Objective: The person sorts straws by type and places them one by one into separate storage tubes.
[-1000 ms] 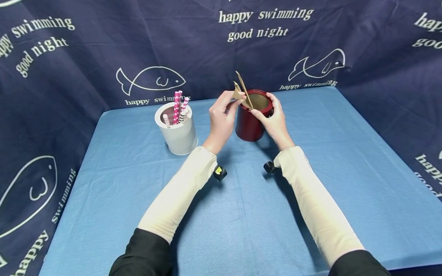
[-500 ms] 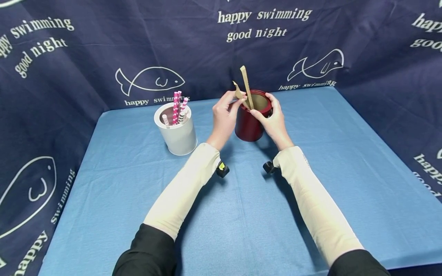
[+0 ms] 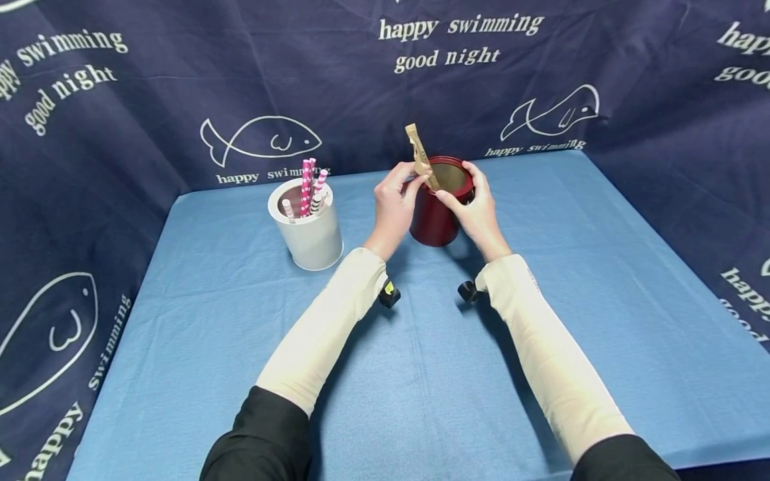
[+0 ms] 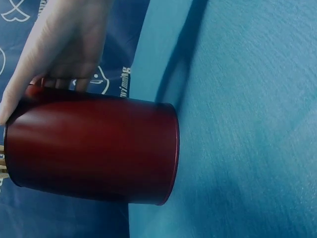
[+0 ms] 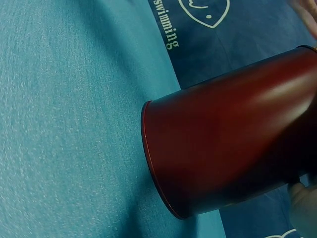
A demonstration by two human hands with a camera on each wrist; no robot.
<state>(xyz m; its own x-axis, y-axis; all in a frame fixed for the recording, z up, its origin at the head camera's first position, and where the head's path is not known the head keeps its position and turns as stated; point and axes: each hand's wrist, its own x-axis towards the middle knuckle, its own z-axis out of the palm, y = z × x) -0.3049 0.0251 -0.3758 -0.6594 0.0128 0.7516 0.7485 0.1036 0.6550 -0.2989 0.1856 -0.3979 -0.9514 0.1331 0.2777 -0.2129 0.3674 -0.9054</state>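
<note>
My left hand (image 3: 392,207) pinches a thin tan strip (image 3: 413,133) between thumb and fingers at the left rim of a dark red can (image 3: 434,224). The strip leans up and left, with a second tan piece (image 3: 421,165) overlapping it; their material does not show. My right hand (image 3: 478,210) grips the can's rim, thumb at the front and fingers round the right side. The can stands upright. In the left wrist view, tan ends (image 4: 3,167) poke past its rim. The right wrist view shows the can's side (image 5: 228,139) and part of my right hand (image 5: 304,210).
To the left stands a white can (image 3: 314,244) holding several patterned paper straws (image 3: 307,190), pink and striped. A blue cloth (image 3: 391,387) covers the table. Close behind hangs a dark blue curtain (image 3: 361,87) with fish and lettering.
The long tan strip first swung upright, then tipped back left, and now overlaps the shorter piece. My left hand shifted slightly right. The right hand and can have stayed put.
</note>
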